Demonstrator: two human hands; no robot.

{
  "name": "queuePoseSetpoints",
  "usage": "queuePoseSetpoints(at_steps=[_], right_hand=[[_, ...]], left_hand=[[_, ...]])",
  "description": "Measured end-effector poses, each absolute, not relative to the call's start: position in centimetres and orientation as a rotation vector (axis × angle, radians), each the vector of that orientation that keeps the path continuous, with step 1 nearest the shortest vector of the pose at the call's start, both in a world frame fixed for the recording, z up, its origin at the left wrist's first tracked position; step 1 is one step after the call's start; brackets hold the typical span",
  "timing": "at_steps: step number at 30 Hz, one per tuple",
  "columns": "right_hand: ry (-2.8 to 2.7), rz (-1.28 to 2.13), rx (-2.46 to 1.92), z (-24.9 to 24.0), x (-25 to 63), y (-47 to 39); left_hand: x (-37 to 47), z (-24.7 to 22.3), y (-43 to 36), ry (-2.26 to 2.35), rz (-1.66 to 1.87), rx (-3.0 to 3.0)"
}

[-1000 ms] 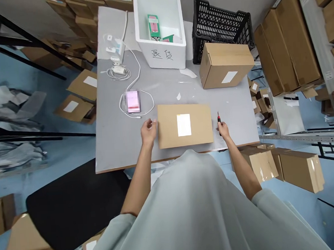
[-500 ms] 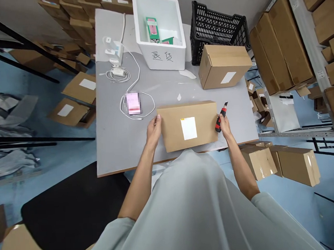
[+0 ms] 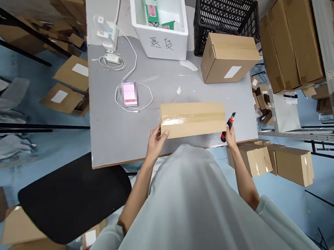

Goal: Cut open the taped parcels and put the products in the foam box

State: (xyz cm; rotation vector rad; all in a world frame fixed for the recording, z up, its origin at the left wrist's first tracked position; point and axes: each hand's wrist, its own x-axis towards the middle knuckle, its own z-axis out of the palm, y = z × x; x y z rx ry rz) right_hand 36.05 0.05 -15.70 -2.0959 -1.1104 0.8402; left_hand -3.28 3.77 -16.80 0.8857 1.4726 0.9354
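Observation:
A brown cardboard box (image 3: 192, 119) lies at the front of the grey table, its long taped face turned up toward me. My left hand (image 3: 156, 141) grips the box's left end, thumb on the top face and fingers behind. At the right end, my right hand (image 3: 230, 136) is closed round a utility knife (image 3: 230, 125) with a red and black handle, its blade pointing away and to the right. That hand also rests against the box's end.
A white foam bin (image 3: 162, 46) holding green-and-pink packages stands at the back. Right of it are a black crate (image 3: 225, 15) and another carton (image 3: 228, 59). A power strip (image 3: 109, 36), white cables and a blurred pink item (image 3: 129, 94) lie left. A black chair (image 3: 75, 198) stands front left.
The box has been tipped, so the white label no longer shows and the taped face is up. Both hands turned with it, the knife staying in the right. My view has shifted slightly.

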Motion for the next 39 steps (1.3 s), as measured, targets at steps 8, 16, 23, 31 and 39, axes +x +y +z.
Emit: queuePoseSetpoints(at_steps=[8, 16, 23, 31, 39], right_hand=[[-1.069, 0.807, -1.869, -9.7, 38.0, 2.1], [-1.71, 0.862, -1.844, -4.1, 30.9, 6.0], [-2.374, 0.642, -1.733, -2.9, 24.2, 7.9], [-2.947, 0.145, -1.472, -2.2, 20.2, 9.6], [-3.188, -0.004, -1.299, -1.0, 18.8, 10.3]], left_hand=[[-5.5, -15.4, 4.1, 1.534, 1.084, 0.862], [-5.5, -14.5, 6.7, 1.516, 1.091, 0.875], [-6.6, -14.2, 6.5, 1.375, 1.065, 0.902], [-8.2, -14.4, 7.7, 1.274, 1.053, 0.967], [-7.5, -15.1, 9.5, 1.064, 0.926, 1.367]])
